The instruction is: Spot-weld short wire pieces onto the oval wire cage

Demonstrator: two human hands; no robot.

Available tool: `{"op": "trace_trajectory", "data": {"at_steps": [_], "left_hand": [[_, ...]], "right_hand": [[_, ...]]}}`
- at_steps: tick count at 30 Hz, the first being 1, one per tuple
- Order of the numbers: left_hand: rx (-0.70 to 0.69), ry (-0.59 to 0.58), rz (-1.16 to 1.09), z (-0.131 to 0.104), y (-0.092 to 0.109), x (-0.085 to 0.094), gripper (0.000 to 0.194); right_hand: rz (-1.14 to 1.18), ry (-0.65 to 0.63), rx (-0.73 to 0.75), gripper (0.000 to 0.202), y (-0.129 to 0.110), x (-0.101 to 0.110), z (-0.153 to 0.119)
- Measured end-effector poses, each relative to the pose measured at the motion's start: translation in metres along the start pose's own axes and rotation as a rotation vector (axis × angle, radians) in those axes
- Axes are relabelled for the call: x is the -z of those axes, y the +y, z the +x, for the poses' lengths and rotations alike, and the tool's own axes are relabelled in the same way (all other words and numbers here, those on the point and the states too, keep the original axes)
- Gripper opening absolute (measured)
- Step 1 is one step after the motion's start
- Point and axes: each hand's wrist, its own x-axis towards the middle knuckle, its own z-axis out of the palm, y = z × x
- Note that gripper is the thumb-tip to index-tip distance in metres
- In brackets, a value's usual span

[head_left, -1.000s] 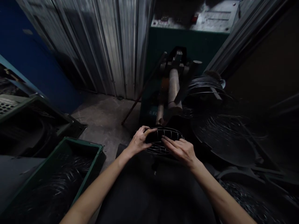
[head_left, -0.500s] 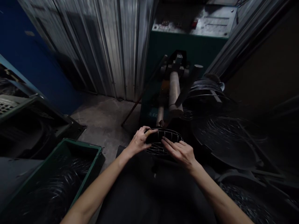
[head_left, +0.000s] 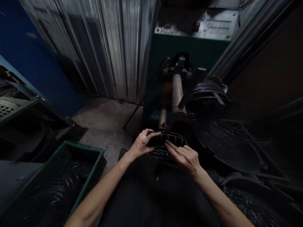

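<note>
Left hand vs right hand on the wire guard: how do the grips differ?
The left hand curls over the left rim of the wire guard, fingers bent and thumb hooked across the top; the right hand lies flatter, fingers stretched out along the near wires. The left hand sits higher and farther left, the right hand nearer the body. Both are bare and touch the same guard.

Wire guard (head_left: 165, 143) before roller machine (head_left: 177, 91)

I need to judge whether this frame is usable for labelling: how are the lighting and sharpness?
Head view: dim overall; the right side sinks into near-black, the corrugated wall catches streaky highlights. The left hand and right hand on the wire cage are lit and fairly sharp; straight edges bow outward toward the corners.
</note>
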Motion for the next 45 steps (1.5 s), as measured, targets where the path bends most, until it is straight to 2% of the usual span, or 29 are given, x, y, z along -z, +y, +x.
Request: {"op": "trace_trajectory", "data": {"at_steps": [3,9,13,18,26,33,36,41,45], "left_hand": [[-0.001,0.013,-0.039,0.002,0.000,0.001,0.068],[0.003,0.017,-0.023,0.014,-0.010,-0.001,0.066],[0.001,0.013,-0.005,0.015,-0.012,0.000,0.067],[-0.026,0.018,0.015,0.015,-0.015,-0.001,0.069],[-0.070,0.066,0.076,0.015,-0.019,-0.005,0.064],[-0.075,0.062,0.102,0.015,-0.020,-0.005,0.066],[-0.081,0.067,0.109,0.016,-0.023,-0.006,0.066],[-0.090,0.051,0.103,0.018,-0.023,0.000,0.069],[-0.109,0.045,0.070,0.018,-0.023,0.004,0.063]], "right_hand": [[-0.003,0.004,-0.013,0.033,0.001,-0.001,0.000],[0.063,-0.023,-0.054,0.041,0.008,-0.014,0.000],[0.112,0.003,-0.058,0.042,0.007,-0.017,-0.001],[0.025,-0.041,-0.050,0.039,0.008,-0.017,0.000],[-0.063,0.034,0.027,0.035,0.008,-0.017,0.004],[-0.066,0.020,0.021,0.040,0.009,-0.023,0.000],[-0.052,0.062,0.016,0.042,0.010,-0.025,0.000],[-0.071,0.108,0.042,0.033,0.009,-0.025,0.002],[-0.062,0.114,0.016,0.025,0.009,-0.028,0.002]]}}
